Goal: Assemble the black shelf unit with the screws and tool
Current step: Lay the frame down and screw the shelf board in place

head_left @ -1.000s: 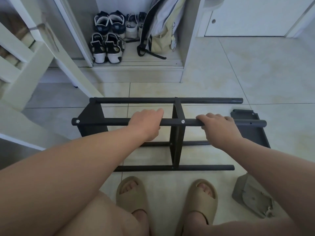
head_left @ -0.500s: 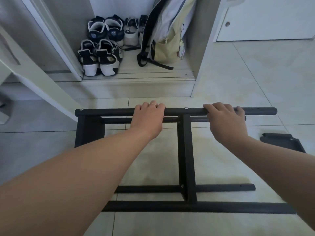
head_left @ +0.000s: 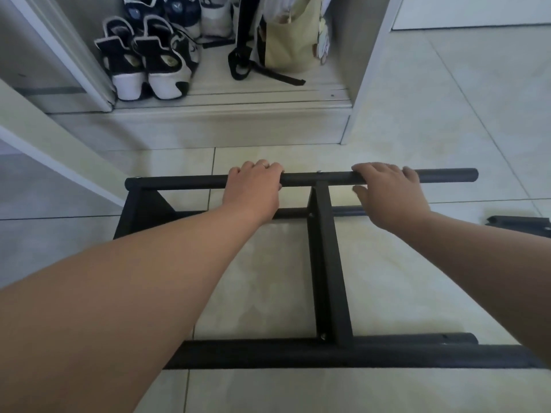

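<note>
Head view: left grip (head_left: 253, 189) and right grip (head_left: 390, 198) curl round the top rail (head_left: 185, 182) of the shelf unit (head_left: 328, 263), whose unbraced right end could twist.

shelf frame (head_left: 328, 263) on floor (head_left: 432, 114) | shoes (head_left: 149, 64) behind, left of bag (head_left: 292, 46)

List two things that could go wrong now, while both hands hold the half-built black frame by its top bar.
1. The top bar has no side panel at its right end; the loose panel lies on the tiled floor, so the frame may twist under the left hand and right hand.
2. The bottom bar seems to rest on that smooth floor and may slide.
</note>
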The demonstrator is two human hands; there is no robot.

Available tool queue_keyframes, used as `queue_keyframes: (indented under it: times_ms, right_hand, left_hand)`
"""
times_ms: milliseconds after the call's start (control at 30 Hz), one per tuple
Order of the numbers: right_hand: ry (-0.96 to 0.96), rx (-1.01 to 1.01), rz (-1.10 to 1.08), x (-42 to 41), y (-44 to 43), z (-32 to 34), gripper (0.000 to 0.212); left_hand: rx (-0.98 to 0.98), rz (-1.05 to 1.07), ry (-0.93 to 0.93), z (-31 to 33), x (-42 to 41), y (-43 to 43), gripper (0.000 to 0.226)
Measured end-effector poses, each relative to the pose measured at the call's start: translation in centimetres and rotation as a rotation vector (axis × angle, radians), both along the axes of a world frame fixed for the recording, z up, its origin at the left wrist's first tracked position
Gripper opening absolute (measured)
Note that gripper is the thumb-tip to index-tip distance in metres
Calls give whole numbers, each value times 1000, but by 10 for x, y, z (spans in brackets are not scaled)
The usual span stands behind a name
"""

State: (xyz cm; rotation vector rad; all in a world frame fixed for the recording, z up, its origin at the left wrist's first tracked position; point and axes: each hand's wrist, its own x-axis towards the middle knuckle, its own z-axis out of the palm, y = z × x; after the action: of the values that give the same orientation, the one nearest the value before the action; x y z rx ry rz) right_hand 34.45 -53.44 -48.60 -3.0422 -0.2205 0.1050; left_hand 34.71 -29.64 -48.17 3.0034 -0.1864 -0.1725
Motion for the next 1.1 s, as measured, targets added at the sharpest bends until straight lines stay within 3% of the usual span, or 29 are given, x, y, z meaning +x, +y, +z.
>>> queue_keyframes:
  times_ms: [267, 567, 800, 1100]
  right_hand:
    - [111, -20, -15, -80, -42, 61, 58]
    - [248, -169, -46, -228, -139, 111, 61]
    - [362, -161, -147, -327, -208, 91, 61]
    - [582, 19, -461, -415, -269, 20, 36]
  left_hand:
    - [-19, -72, 86, 47, -63, -40, 52]
    - [-42, -427, 123, 81, -179, -137, 55]
    - [-13, -845, 201, 60, -263, -222, 53]
    - [17, -1110, 314, 16, -318, -297, 41]
